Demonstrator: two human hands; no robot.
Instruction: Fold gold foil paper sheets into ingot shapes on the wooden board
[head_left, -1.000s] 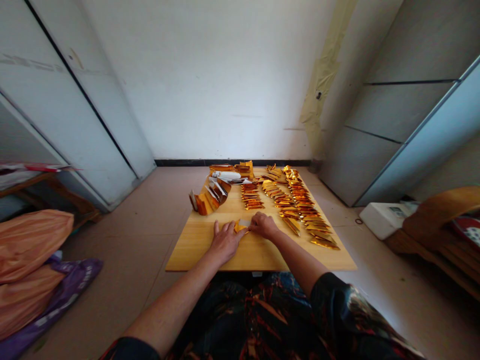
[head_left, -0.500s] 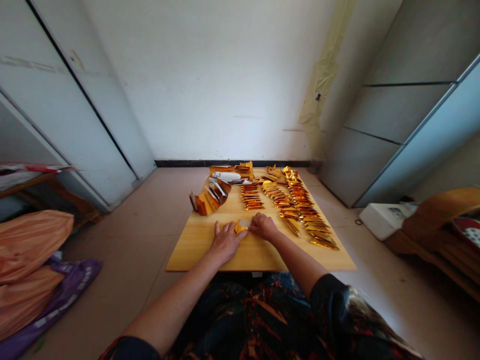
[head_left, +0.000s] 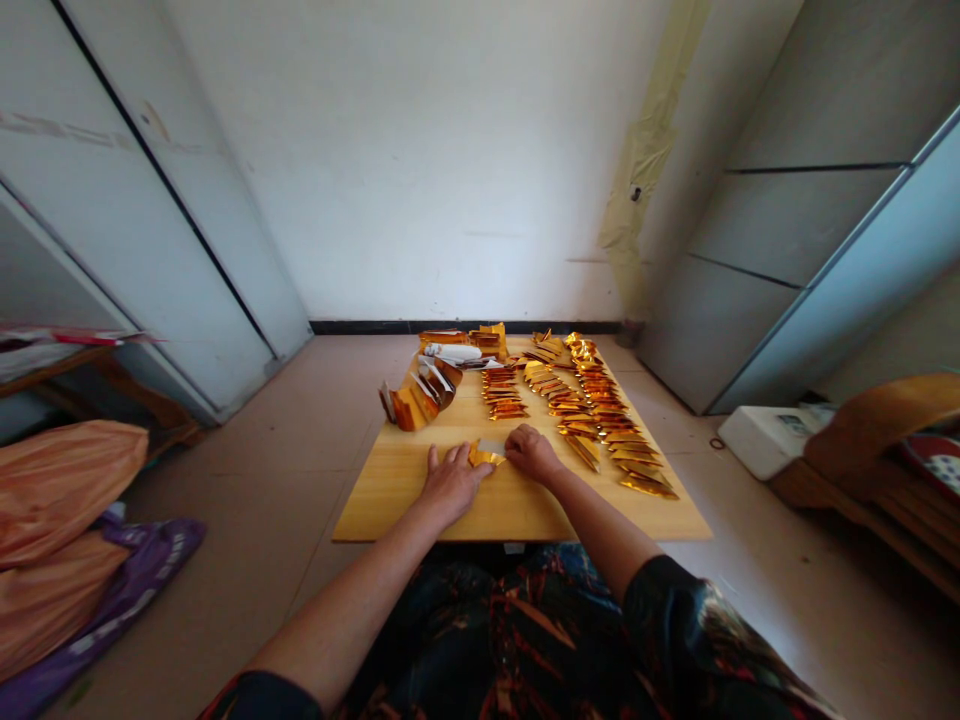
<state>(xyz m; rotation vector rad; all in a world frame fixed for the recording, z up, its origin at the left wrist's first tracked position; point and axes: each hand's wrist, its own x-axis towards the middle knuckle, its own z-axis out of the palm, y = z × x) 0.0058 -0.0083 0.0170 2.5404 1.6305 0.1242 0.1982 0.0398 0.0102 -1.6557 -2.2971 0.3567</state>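
Observation:
On the wooden table, a small piece of gold foil paper [head_left: 487, 457] with a pale grey patch lies between my hands. My left hand [head_left: 451, 485] rests on the tabletop, fingers spread, its thumb and index finger pressing the paper's left part. Curled fingers of my right hand [head_left: 531, 453] pinch at the paper's right end; the fingertips are partly hidden. Folded gold foil pieces [head_left: 504, 393] stand in a row just beyond. Further right, longer rows of folded gold pieces [head_left: 611, 410] run along the table's right side.
A bent stack of orange-gold sheets [head_left: 416, 400] stands at the table's left edge. Behind it lie a white packet [head_left: 452, 352] and more gold foil [head_left: 493, 338]. Orange and purple bags [head_left: 67, 500] lie on the floor at left; a white box [head_left: 761, 440] sits at right.
My right hand has shifted slightly to the right, and more of the paper shows between my hands. My left hand has stayed in place.

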